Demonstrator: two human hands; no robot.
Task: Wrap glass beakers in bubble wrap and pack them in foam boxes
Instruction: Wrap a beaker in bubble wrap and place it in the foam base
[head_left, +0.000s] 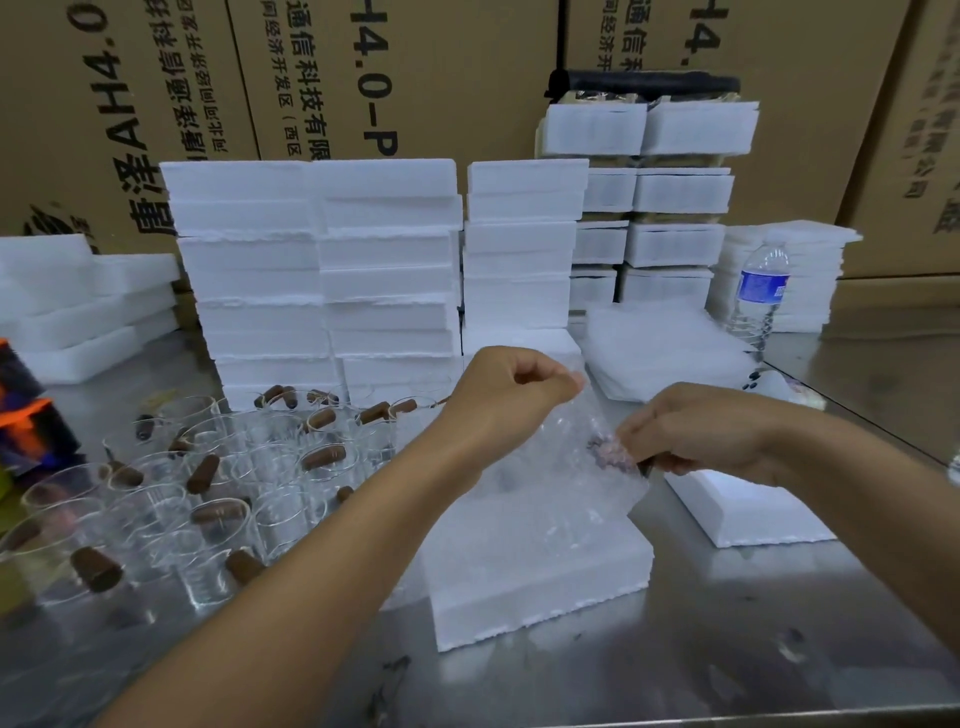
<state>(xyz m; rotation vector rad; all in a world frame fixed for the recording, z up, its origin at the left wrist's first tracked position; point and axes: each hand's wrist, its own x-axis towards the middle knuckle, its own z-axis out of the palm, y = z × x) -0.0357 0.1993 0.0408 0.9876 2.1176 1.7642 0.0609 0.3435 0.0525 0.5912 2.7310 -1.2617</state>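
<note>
My left hand (511, 387) pinches the top of a bubble wrap bundle (561, 483) with curled fingers, and my right hand (706, 434) pinches its right edge. The wrap is clear and crinkled, held over a foam box (540, 571) at centre frame. Unwrapped glass beakers (218, 483) crowd the lower left of the steel table (675, 665). Foam stacks (322, 270) and cardboard cartons (441, 78) fill the top.

Clear glass beakers (171, 499) stand on the steel table (727, 649), left of a white foam box (545, 582); clear bubble wrap (561, 467) sits above it, stacked white foam boxes (322, 270) behind.
</note>
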